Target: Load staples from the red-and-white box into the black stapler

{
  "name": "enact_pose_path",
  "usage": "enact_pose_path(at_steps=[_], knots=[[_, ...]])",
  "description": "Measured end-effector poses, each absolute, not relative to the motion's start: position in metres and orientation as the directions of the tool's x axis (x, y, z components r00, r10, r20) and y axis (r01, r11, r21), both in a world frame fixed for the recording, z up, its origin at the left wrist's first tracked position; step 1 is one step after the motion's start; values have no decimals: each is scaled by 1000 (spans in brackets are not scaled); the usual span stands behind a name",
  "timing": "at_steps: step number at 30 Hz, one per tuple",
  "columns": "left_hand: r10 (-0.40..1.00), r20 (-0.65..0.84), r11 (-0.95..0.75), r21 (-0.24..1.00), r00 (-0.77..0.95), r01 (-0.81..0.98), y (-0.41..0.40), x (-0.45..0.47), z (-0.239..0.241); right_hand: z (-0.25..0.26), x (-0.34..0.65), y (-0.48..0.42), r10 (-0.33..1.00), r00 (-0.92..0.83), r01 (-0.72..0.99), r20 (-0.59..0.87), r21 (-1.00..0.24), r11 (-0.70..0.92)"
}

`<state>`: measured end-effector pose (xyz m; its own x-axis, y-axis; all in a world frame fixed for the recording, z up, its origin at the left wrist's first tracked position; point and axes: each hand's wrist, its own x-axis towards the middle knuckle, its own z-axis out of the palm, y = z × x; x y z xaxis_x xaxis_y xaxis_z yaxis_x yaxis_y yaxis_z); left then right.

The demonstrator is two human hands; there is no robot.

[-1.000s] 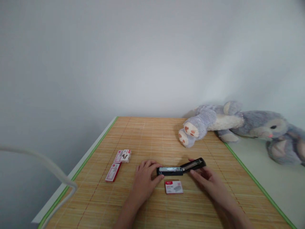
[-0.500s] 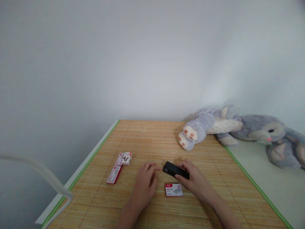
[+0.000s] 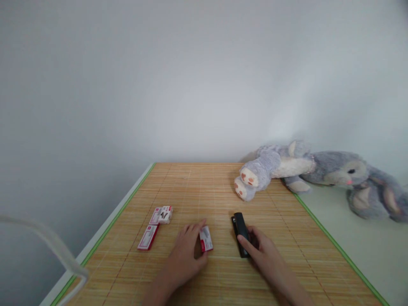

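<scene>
My left hand [image 3: 188, 250] is closed around a small red and white staple box [image 3: 206, 239], thumb at its near end and fingers at its far end. The box is at the mat's surface, turned so its length runs away from me. To the right, my right hand [image 3: 259, 248] grips a black stapler [image 3: 241, 233] between thumb and fingers. The stapler points away from me, and part of its right side is hidden by the fingers.
Left of my hands lie two flat red and white boxes [image 3: 148, 237] and a small white box [image 3: 165, 214]. A grey plush rabbit [image 3: 290, 166] lies at the back right. A bamboo mat [image 3: 197, 187] with green edging covers the table; a white cable [image 3: 60, 250] curves at left.
My left hand has taken hold of the staple box and moved it left, turning it lengthwise. My right hand has swung the stapler from slanting left to pointing away from me.
</scene>
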<state>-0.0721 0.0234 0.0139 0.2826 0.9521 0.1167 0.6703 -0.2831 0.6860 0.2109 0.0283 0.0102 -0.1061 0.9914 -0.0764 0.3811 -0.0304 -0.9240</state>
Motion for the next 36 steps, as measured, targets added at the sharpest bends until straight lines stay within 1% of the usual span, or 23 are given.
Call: enact_pose_path(at_steps=[2, 5, 9, 11, 12, 14, 16, 17, 18, 20, 22, 24, 26, 28, 32, 36], knots=[[949, 125, -286, 722, 288, 630, 26, -73, 9, 5, 191, 25, 988, -113, 283, -103, -957, -67], [943, 137, -297, 761, 304, 577, 28, -62, 5, -2, 164, 27, 988, -123, 191, -90, -979, -65], [934, 145, -309, 789, 328, 531, 24, -54, 6, -7, 147, 30, 992, -116, 149, -55, -988, -37], [947, 160, -295, 772, 278, 563, 21, -64, 8, -8, 148, 29, 996, -80, 142, -45, -989, -33], [959, 193, -281, 741, 206, 611, 20, -75, 9, -8, 149, 28, 997, -64, 137, -44, -990, -35], [948, 318, -183, 632, -37, 753, 18, -105, 10, -9, 152, 26, 998, -40, 122, -46, -992, -41], [847, 429, 49, 524, -314, 850, 16, -142, 8, -9, 153, 24, 998, -36, 110, -50, -993, -46], [801, 440, 167, 487, -405, 858, 14, -159, 6, -9, 153, 23, 998, -36, 104, -53, -993, -49], [794, 412, 233, 471, -446, 851, 11, -173, 4, -9, 153, 23, 998, -38, 102, -55, -994, -51], [848, 298, 254, 497, -439, 829, 4, -189, -1, -9, 152, 22, 997, -44, 108, -55, -993, -50], [899, 196, 221, 569, -392, 792, -2, -185, -2, -10, 151, 23, 998, -49, 117, -51, -992, -45], [911, 142, 203, 664, -388, 719, -4, -163, -1, -11, 151, 23, 998, -44, 121, -45, -992, -40], [916, 100, 175, 773, -390, 609, -1, -130, 4, -12, 152, 24, 998, -40, 130, -39, -991, -33], [933, 77, 124, 848, -352, 515, 6, -95, 10, -13, 152, 24, 999, -35, 141, -29, -990, -24], [972, 54, 53, 898, -228, 437, 17, -45, 17, -12, 150, 25, 999, -36, 129, -22, -992, -17], [995, -49, 77, 940, -91, 334, 17, -36, 18, -14, 150, 25, 999, -37, 114, -18, -993, -14]])
